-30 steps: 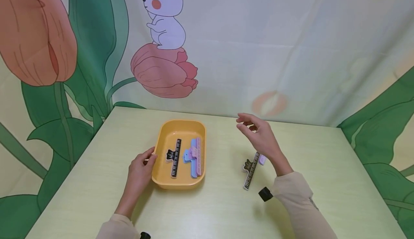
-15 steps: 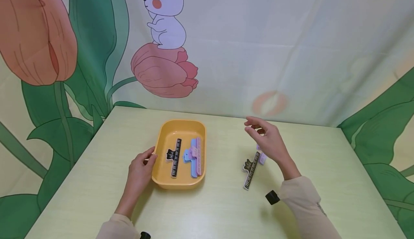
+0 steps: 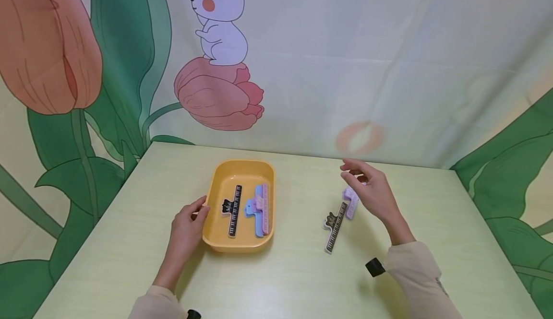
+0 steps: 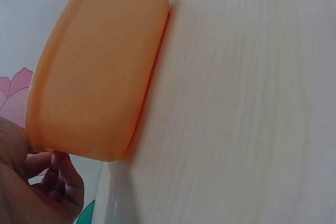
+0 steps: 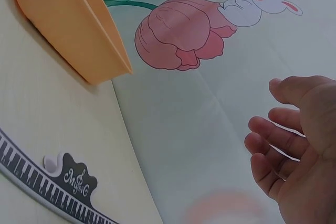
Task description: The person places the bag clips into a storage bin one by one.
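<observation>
Farther right of the yellow rounded-rectangular plastic tray [image 3: 237, 172] than before, the right hand [image 3: 376, 192] hangs with thumb and loosely bent fingers apart, holding nothing, uncovering more of a lilac piano-key clip [image 3: 351, 205]. That lies right of the tray, just beside a black-and-white piano-key clip [image 3: 336, 226]. Inside lie a second black clip [image 3: 235, 212], a pale-blue clip [image 3: 258, 225] and a pink clip [image 3: 265, 213]. The left hand [image 3: 186, 223] touches the tray's left side; whether it grips, I cannot tell.

Tray [image 3: 239, 176]: smooth plastic, soft gloss. Clips [image 3: 337, 228]: smooth plastic. Worktop [image 3: 298, 280]: wood-grain finish, faint sheen. Backdrop [image 3: 319, 64]: matt printed cloth. Sleeves [image 3: 416, 273]: matt cloth.
</observation>
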Tool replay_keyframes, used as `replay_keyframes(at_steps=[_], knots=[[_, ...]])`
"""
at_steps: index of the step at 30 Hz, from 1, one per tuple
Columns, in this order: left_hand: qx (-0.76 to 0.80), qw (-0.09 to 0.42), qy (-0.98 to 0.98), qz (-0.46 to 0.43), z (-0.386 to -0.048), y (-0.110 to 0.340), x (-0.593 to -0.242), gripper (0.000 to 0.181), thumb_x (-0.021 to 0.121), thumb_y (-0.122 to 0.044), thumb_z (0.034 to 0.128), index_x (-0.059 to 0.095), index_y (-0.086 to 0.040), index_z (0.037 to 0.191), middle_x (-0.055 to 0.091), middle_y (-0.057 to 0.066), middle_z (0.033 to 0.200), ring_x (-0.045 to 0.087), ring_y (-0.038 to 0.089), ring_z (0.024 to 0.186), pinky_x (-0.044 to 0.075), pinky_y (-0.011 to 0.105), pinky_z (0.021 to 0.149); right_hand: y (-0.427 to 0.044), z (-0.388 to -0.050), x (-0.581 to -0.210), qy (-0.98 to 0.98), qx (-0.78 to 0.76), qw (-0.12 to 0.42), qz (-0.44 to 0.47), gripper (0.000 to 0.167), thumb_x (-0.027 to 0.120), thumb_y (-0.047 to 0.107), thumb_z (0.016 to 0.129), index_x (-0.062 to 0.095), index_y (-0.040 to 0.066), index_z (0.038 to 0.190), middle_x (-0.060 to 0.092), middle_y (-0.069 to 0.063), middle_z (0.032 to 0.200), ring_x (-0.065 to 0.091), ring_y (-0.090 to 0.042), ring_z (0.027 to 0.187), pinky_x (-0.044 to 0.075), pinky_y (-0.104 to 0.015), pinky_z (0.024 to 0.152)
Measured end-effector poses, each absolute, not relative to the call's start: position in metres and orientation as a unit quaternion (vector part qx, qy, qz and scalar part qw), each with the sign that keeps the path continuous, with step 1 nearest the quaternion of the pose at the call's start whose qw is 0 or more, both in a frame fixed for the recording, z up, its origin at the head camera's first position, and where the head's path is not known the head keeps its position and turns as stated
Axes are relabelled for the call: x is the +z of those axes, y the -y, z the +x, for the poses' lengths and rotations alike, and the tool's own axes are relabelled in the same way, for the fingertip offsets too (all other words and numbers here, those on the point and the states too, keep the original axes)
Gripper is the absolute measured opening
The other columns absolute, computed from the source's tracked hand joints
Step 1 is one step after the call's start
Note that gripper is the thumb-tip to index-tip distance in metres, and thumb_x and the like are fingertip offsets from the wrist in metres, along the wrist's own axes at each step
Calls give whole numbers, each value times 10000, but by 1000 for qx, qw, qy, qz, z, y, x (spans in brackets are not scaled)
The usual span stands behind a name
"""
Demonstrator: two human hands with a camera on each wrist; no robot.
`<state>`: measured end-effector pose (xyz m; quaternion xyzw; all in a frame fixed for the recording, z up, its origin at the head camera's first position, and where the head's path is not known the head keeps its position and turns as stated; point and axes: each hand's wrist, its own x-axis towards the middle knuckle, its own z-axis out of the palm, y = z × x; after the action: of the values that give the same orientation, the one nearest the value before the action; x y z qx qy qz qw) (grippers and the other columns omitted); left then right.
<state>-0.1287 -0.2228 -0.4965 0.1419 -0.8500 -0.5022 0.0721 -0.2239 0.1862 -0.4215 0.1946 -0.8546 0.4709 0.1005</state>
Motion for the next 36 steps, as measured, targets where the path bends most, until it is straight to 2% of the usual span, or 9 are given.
replay_keyframes(at_steps=[7, 21, 30, 36], knots=[[-502, 74, 850, 141, -129, 223, -497, 441, 538, -188, 1087, 532, -12, 1491, 581, 190, 1187, 584, 317, 1059, 478, 220, 753, -198, -223, -427, 859, 463, 106, 190, 370, 657, 212, 1035, 651, 63, 1374, 713, -85, 1207, 612, -145, 1033, 469, -221, 864], [-499, 72, 852, 144, -128, 222, -495, 441, 531, -194, 1090, 531, -13, 1493, 580, 190, 1186, 575, 314, 1053, 480, 253, 770, -228, -226, -436, 874, 440, 127, 163, 394, 659, 218, 1037, 635, 43, 1389, 703, -135, 1237, 589, -117, 1030, 461, -229, 864], [-495, 74, 854, 141, -129, 224, -496, 442, 537, -192, 1089, 531, -15, 1493, 581, 190, 1187, 583, 314, 1050, 480, 242, 763, -231, -234, -446, 883, 424, 127, 160, 387, 690, 150, 1010, 639, 1, 1363, 690, -179, 1246, 602, -241, 1041, 449, -184, 822], [-495, 75, 855, 136, -128, 224, -497, 443, 537, -195, 1092, 528, -18, 1497, 580, 187, 1193, 579, 306, 1040, 479, 229, 743, -233, -243, -458, 889, 411, 124, 163, 366, 713, 115, 989, 657, -30, 1320, 689, -206, 1235, 615, -278, 1025, 442, -157, 790]])
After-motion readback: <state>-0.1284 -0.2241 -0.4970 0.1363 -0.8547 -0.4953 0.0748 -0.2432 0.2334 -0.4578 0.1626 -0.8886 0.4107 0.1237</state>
